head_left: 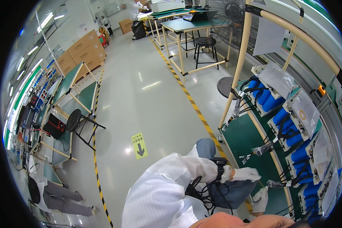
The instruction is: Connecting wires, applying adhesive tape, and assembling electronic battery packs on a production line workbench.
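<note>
My left hand [247,174], in a white glove with a white sleeve, reaches over the edge of a green worktable [247,138], fingers stretched out and holding nothing. A black band [220,167] sits on its wrist, and black cables [205,193] hang below. A small clear bag with a black cable [275,184] lies just beyond the fingertips. My right hand [260,199], also gloved, is lower at the table's edge; its grip is not clear. Blue cylinder packs with black leads [292,138] and clear bags [304,110] line the table's right side.
A cream pipe frame [241,57] stands over the table. A standing fan [228,85], a black stool [206,41] and green-topped tables [182,24] are beyond. Yellow-black tape [190,98] and an arrow sticker [139,145] mark the floor. Another person [57,197] sits at lower left by a stool [74,119].
</note>
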Action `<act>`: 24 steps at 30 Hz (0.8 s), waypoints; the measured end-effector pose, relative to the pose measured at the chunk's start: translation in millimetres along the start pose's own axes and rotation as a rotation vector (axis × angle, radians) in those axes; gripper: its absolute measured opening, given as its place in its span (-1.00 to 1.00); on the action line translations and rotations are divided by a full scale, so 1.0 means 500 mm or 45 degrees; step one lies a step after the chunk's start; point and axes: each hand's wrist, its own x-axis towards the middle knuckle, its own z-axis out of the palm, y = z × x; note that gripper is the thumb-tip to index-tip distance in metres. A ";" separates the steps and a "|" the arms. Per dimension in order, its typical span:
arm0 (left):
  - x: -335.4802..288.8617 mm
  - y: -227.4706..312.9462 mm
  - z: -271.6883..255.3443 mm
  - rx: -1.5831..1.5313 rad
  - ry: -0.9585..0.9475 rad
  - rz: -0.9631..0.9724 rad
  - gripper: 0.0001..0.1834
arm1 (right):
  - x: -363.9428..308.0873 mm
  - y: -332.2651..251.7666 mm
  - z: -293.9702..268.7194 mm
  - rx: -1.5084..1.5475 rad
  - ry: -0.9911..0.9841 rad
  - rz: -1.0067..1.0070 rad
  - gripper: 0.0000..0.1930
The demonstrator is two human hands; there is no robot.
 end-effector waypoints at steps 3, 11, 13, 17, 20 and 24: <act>0.034 0.056 0.020 -0.422 0.010 -0.128 -0.69 | -0.031 -0.017 0.027 -0.193 0.044 -0.054 -0.75; 0.013 0.040 0.117 -1.681 -0.117 -0.420 -0.73 | 0.107 0.091 -0.066 -0.024 0.095 -0.373 -0.65; 0.018 -0.009 0.104 -1.786 -0.266 -0.292 -0.71 | 0.042 0.048 0.031 -0.178 0.150 -0.363 -0.65; 0.024 -0.069 0.112 -1.736 -0.415 -0.156 -0.72 | 0.024 0.039 0.049 0.255 0.118 -0.316 -0.67; 0.015 -0.043 0.127 -1.871 -0.299 -0.326 -0.71 | 0.037 0.046 0.022 -0.119 0.204 -0.431 -0.69; -0.015 0.017 0.106 -1.230 -0.291 -0.068 -0.68 | 0.016 0.015 0.063 -0.694 0.464 -0.511 -0.71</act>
